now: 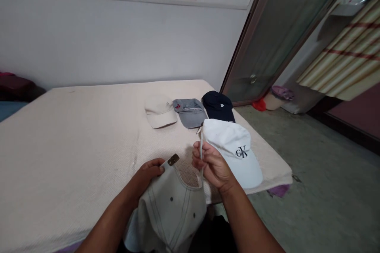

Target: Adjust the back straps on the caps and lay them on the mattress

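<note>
I hold a light grey cap point(172, 209) with dark stitching, back side up, just above the near edge of the bed. My left hand point(147, 176) grips the cap's rear edge beside a dark metal buckle point(173, 159). My right hand point(212, 164) is closed in a pinch on the cap's thin adjuster strap point(201, 146), pulled upward. A white cap point(234, 148) with a dark logo lies just right of my right hand.
Three more caps lie in a row farther back on the cream bed cover point(74, 138): cream point(159, 111), grey point(190, 111) and navy point(218, 106). Right of the bed is bare floor point(320, 189), a glass sliding door point(276, 35) and a striped curtain point(350, 51).
</note>
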The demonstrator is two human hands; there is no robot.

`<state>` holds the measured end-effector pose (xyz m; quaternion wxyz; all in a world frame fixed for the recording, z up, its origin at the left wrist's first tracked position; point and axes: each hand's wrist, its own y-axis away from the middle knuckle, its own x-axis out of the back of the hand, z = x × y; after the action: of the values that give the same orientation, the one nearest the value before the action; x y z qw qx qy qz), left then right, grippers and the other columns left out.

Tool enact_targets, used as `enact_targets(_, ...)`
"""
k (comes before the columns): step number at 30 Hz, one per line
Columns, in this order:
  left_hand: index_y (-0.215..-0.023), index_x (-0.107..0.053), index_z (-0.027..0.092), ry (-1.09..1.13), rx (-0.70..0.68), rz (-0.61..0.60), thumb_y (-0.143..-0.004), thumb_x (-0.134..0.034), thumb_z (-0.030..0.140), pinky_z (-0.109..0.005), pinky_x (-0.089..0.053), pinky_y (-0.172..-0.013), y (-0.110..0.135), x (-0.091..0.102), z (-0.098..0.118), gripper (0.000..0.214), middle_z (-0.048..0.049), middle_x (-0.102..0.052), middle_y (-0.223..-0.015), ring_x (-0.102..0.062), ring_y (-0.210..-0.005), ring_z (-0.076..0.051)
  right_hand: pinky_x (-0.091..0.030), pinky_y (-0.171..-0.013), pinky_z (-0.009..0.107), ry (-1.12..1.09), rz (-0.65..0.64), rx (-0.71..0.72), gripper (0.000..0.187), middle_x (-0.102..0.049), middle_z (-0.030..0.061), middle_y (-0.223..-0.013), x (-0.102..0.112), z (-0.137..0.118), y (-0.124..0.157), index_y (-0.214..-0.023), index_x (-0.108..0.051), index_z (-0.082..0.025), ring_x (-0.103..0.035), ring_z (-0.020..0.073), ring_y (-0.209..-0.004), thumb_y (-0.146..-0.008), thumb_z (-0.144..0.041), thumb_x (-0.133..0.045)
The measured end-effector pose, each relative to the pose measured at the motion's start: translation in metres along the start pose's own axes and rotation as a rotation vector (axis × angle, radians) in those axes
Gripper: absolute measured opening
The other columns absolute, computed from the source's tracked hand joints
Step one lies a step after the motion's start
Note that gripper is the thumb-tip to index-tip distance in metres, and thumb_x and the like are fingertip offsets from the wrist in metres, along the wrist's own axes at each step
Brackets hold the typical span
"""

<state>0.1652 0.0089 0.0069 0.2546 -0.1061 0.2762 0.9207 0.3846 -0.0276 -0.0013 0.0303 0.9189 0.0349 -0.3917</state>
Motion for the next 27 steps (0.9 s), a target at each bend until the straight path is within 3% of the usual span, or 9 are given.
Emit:
enact_targets(7,-0.088,-0.065,0.017,0.055,-0.022,-0.032,-0.072,-0.068,0.027,-0.025,-0.041,-0.06,-0.001,0.002,-0.006,0.019,-0.001,-0.065,-0.071,-0.056,-0.06,-0.012,-0.019,-0.044,0.019,0.052,-0.04,-0.19,0.013,-0.041,-0.0052,-0.054,-0.019,0.017,-0.004,-0.083,-0.059,-0.014,-0.03,0.004,-0.044,-0.071,-0.018,-0.065)
enact_targets(14,-0.07,-0.06,0.016,0.065,-0.053,-0.06,-0.071,-0.064,0.022,-0.02,-0.031,-0.049,0.001,0.006,-0.006,0.008,0.0042,-0.052,-0.053,-0.043,-0.046,-0.007,-0.019,-0.042,0.019,0.007,-0.006,-0.141,0.016,-0.044,-0.0057,-0.055,-0.028,0.033,-0.013,-0.077,-0.054,-0.016,-0.03,0.0039,-0.043,-0.07,-0.02,-0.069)
enact_targets(21,-0.075,-0.065,0.016,-0.055,-0.039,-0.039,-0.069,-0.068,0.033,-0.025,-0.035,-0.053,0.009,-0.003,-0.003,0.019,-0.0003,-0.059,-0.06,-0.051,-0.054,-0.013,-0.026,-0.044,0.02,0.071,-0.114,-0.141,0.014,-0.059,0.0013,-0.069,-0.035,0.04,-0.011,-0.076,-0.055,-0.016,-0.042,0.0055,-0.045,-0.07,-0.021,-0.067)
enact_targets(27,-0.078,-0.066,0.016,0.017,-0.054,-0.063,-0.073,-0.068,0.032,-0.023,-0.036,-0.055,0.009,0.004,-0.003,0.017,0.0,-0.061,-0.063,-0.051,-0.054,-0.01,-0.015,-0.04,0.019,0.16,-0.023,-0.191,0.021,-0.046,-0.0055,-0.052,-0.032,0.031,-0.012,-0.07,-0.05,-0.017,-0.029,0.003,-0.039,-0.073,-0.028,-0.066)
